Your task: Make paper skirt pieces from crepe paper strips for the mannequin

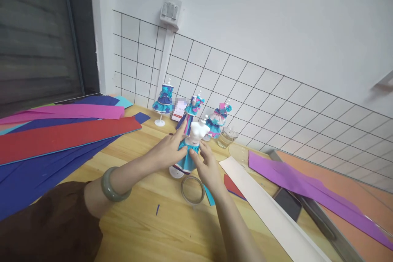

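Observation:
A small white dress-form mannequin (199, 131) stands on a round white base (176, 172) in the middle of the table. Around its waist is a turquoise paper skirt (188, 159) with a white and dark band along the hem; the torso above is bare. My left hand (168, 147) holds the skirt from the left, thumb on its front and index finger stretched up beside the torso. From the right, my right hand (210, 168) grips the skirt, its thumb pressed on the front. The fingertips behind the skirt are partly hidden.
Three dressed mannequins (163, 104) and a phone (179, 110) stand behind, near a glass cup (227, 137). A tape roll (192, 190) lies in front. Coloured paper strips (67, 139) cover the left; white (270, 208) and purple strips (294, 176) lie right. A wire grid (221, 73) lines the wall.

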A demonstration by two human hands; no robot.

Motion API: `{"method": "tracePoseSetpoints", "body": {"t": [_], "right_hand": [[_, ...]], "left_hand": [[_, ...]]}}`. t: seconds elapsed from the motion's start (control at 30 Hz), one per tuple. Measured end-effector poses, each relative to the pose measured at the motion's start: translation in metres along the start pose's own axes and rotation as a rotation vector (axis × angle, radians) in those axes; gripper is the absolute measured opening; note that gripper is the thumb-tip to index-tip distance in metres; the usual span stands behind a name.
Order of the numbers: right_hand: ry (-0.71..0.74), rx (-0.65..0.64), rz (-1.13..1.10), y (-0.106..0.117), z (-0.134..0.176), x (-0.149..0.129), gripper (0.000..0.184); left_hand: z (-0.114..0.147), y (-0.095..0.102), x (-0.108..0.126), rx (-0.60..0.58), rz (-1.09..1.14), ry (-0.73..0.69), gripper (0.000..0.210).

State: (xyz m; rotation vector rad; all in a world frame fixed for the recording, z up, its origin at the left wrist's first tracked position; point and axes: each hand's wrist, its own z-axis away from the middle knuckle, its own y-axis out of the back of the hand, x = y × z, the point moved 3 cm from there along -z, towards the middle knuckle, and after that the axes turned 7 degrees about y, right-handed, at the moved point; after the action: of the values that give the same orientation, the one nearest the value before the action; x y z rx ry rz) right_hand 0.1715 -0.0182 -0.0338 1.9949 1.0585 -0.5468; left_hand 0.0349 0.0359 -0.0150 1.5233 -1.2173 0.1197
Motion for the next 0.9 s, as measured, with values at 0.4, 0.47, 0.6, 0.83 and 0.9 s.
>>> {"method": "tracePoseSetpoints", "body": {"t": [0.4,0.47,0.6,0.83,0.9], "right_hand": [[-0.29,0.109,-0.3,0.024,-0.001,0.006,0.047],[-0.302,0.204,-0.296,0.032,-0.002,0.005,0.043],[-0.266,0.391,-0.295,0.046,-0.005,0.009,0.035],[-0.281,0.399,-0.176,0.053,0.011,0.006,0.039],[-0.287,0.346,-0.111,0.053,0.027,0.01,0.047]], "left_hand": [[-0.009,0.019,0.0,-0.049,0.428,0.104,0.064],[-0.011,0.029,-0.002,0.06,0.47,0.135,0.045],[-0.01,0.048,-0.006,0.292,0.479,0.207,0.025],[-0.005,0.052,-0.005,0.315,0.46,0.272,0.034],[-0.005,0.053,-0.006,0.32,0.458,0.289,0.038]]}}
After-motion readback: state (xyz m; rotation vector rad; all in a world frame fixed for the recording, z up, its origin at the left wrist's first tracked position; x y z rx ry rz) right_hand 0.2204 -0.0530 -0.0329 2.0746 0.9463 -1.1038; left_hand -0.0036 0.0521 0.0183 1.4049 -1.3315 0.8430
